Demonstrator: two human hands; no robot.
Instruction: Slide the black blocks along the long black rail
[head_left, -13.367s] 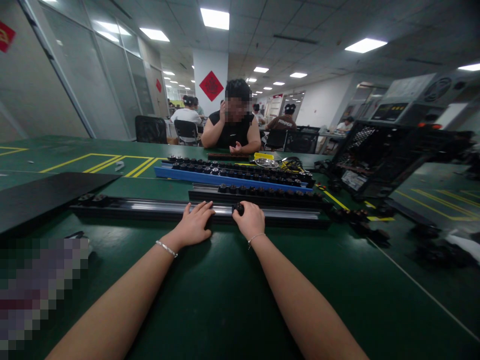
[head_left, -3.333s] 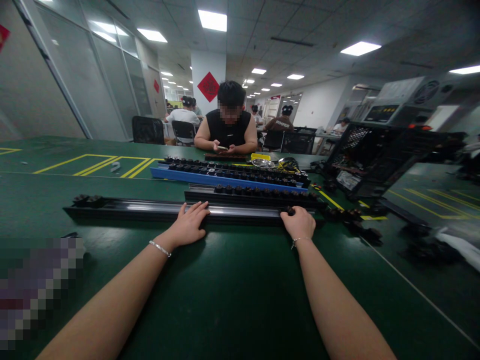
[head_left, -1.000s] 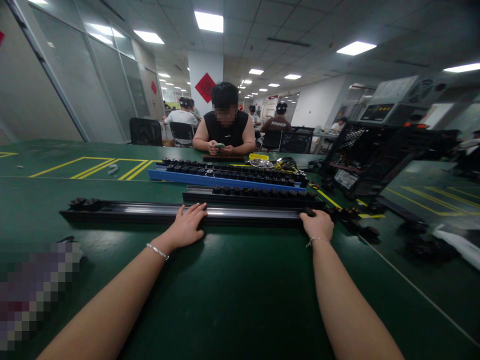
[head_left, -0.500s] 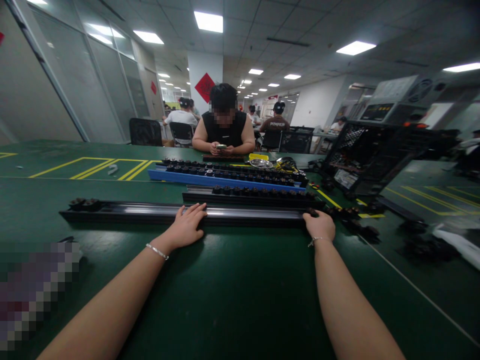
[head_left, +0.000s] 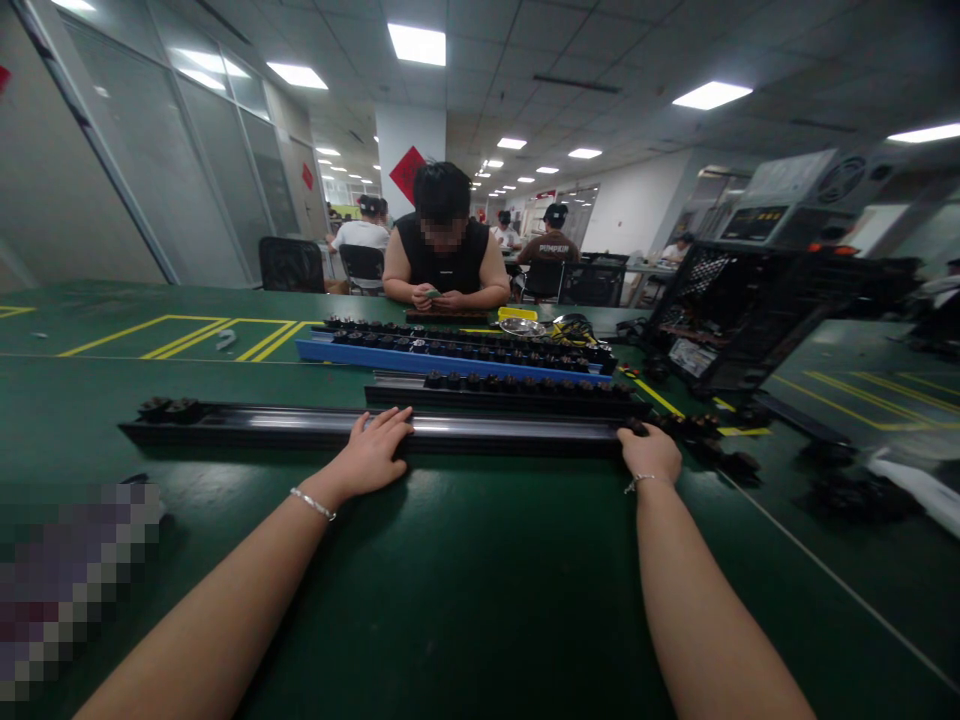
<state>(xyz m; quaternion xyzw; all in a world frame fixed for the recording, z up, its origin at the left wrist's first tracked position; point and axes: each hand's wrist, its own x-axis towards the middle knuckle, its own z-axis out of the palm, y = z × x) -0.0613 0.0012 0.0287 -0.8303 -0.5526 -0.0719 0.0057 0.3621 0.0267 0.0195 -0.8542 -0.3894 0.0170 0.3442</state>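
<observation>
Black rail (head_left: 510, 428), one, long, with a bright metal channel along its top; lies lengthwise across the green table (head_left: 480, 580) in front of me.

Black knobbed pieces (head_left: 180, 407), two; side by side at the rail's left end.

My left hand (head_left: 373, 453), one; palm down, fingers spread and laid over the rail left of its middle, gripping nothing that I can see.

My right hand (head_left: 652, 455), one; at the rail's right end, thumb and fingers nearly together on a small black part (head_left: 637, 428), mostly hidden by my grip.

Shorter black rail (head_left: 480, 399), one; just behind the long one, bearing a row of similar pieces.

Blue rail (head_left: 450, 357), one; farther back, dark parts in rows along it.

Yellow tray (head_left: 517, 314), one; beyond the blue rail, near a metal dish (head_left: 523, 327).

Open computer case (head_left: 701, 300), one; tilted, to the right.
</observation>
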